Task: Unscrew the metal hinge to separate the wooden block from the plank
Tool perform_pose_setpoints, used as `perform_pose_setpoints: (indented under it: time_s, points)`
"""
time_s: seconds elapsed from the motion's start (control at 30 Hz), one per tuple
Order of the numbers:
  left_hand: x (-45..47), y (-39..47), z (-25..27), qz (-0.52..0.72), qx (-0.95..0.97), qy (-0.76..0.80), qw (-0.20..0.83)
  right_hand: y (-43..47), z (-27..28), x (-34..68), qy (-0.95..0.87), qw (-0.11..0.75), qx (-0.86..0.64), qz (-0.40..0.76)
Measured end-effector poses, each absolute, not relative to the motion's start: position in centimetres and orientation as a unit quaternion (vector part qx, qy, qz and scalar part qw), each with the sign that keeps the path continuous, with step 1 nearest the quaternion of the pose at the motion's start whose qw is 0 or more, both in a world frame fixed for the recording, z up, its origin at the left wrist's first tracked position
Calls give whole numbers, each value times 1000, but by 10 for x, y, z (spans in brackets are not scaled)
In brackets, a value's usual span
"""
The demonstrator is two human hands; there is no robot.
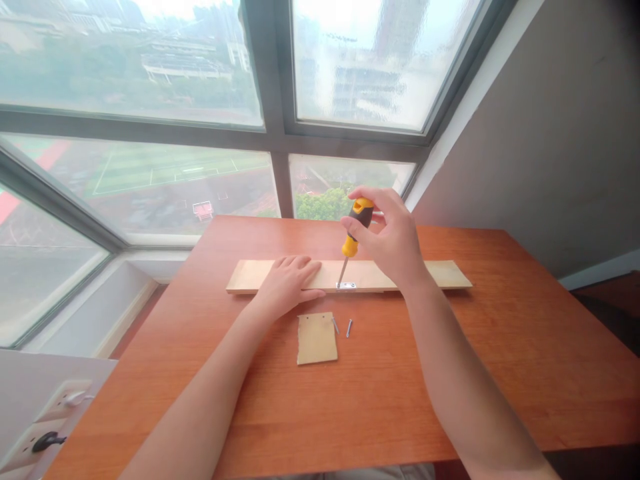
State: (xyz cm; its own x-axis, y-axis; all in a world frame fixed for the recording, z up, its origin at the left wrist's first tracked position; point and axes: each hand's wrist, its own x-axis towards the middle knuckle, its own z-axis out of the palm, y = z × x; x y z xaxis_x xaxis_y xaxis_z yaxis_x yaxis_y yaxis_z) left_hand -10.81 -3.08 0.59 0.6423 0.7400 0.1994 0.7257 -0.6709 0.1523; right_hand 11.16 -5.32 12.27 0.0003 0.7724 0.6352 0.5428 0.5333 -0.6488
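Note:
A long pale wooden board [425, 273] lies across the table. My left hand [287, 283] rests on the board with its fingers stretched out, pressing near its front edge. In my right hand [393, 237] is a yellow and black screwdriver [351, 245], held by its handle and tilted slightly. Its tip meets the left end of a small white metal plate [347, 286] at the board's front edge. Whether a screw sits under the tip is too small to tell.
In front of the board lies a small tan rectangular piece [317, 340] with two holes near its top edge. Two screws [349, 328] lie beside it on the brown wooden table [380, 400]. Windows [190, 180] stand behind the table; wall sockets [60, 400] are at lower left.

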Motion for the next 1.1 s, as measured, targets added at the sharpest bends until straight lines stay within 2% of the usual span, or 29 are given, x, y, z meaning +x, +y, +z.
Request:
perform_pose_setpoints:
  time_s: [0.2, 0.4, 0.6, 0.77, 0.83, 0.97, 1.1]
  points:
    - [-108, -31, 7, 119, 905, 406, 32, -54, 122, 115, -700, 527, -434, 209]
    - [-107, -31, 7, 118, 905, 407, 31, -52, 120, 113, -712, 496, -491, 79]
    - [-107, -32, 9, 113, 906, 407, 27, -56, 122, 113, -711, 510, -438, 208]
    - [-107, -32, 9, 118, 905, 407, 30, -55, 122, 111, -714, 502, -478, 96]
    - [-106, -32, 9, 120, 905, 408, 32, -54, 122, 112, -718, 501, -471, 110]
    - [-106, -32, 9, 122, 904, 408, 33, -55, 123, 114, -713, 512, -427, 216]
    - [-106, -32, 9, 116, 904, 409, 31, -55, 123, 113, -709, 514, -464, 135]
